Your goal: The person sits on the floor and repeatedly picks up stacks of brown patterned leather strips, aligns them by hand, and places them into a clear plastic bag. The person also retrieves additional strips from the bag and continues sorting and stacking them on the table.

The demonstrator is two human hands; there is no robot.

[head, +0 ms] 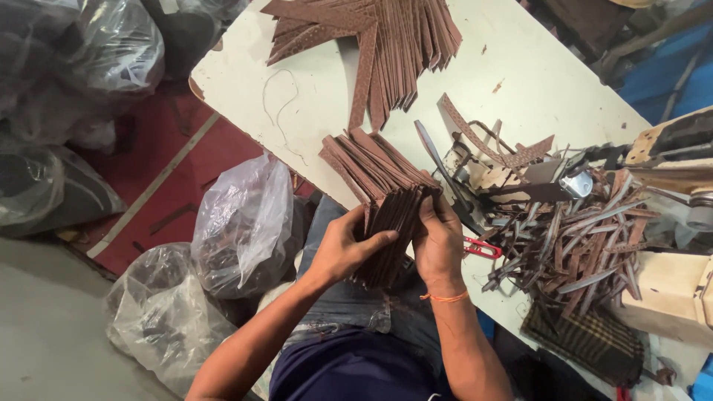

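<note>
— What was in hand at that moment?

— Squaring a bundle. The left hand (349, 249) and the right hand (440, 241) were both clasped around a thick stack of brown leather strips (386, 197), one hand on each side. The stack stood on edge at the near edge of the table (327, 104), partly over the person's lap, its top fanned out.

— What else lay on the table?

— A larger spread of the same strips (386, 44) at the far edge. To the right, a heap of trimmed offcuts (579, 245) beside a machine (668, 160), with red-handled scissors (481, 249) just beside the right hand. Clear plastic bags (241, 223) sat on the floor to the left.

— What did the next move call for?

— In my judgement, even pressure from both palms, so that the fanned upper ends closed flush without strips slipping out.
</note>
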